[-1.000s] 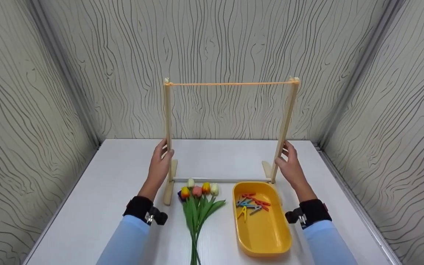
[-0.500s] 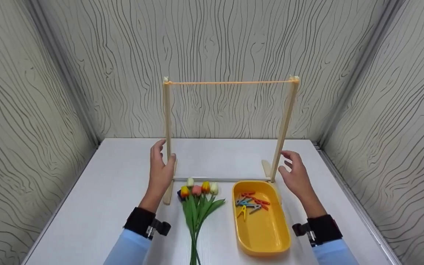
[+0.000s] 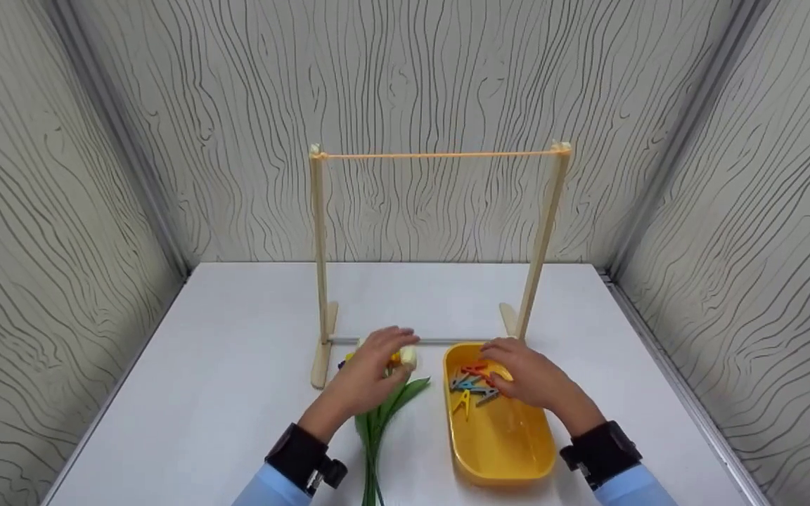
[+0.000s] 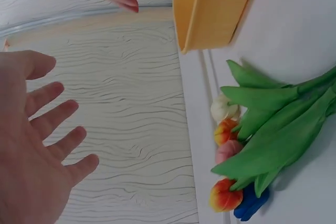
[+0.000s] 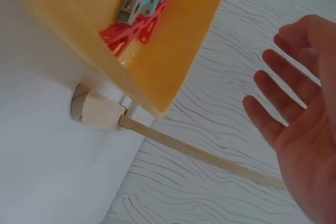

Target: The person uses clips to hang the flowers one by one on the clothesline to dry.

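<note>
My left hand (image 3: 370, 372), fingers spread and holding nothing, hovers over the bunch of artificial tulips (image 3: 375, 429). The left wrist view shows their heads in white, orange, pink and blue with broad green leaves (image 4: 283, 129). My right hand (image 3: 535, 376) is over the far right part of the yellow tub (image 3: 503, 450), its fingers apart and empty. Inside the tub lie several clothespins in red (image 5: 131, 32), blue, grey and yellow (image 3: 463, 403). Behind them stands a wooden frame (image 3: 319, 246) with an orange string (image 3: 440, 155) stretched between the tops of its two posts.
A white rod (image 3: 440, 341) joins the frame's posts low down, just beyond the tub and the flowers. The frame's flat wooden feet (image 3: 320, 365) rest on the white table (image 3: 208, 393). Wood-patterned panels (image 3: 405, 84) enclose the back and both sides.
Both hands have let go of the frame's posts and come inward and nearer, the left over the tulips, the right over the tub. The frame stays standing by itself.
</note>
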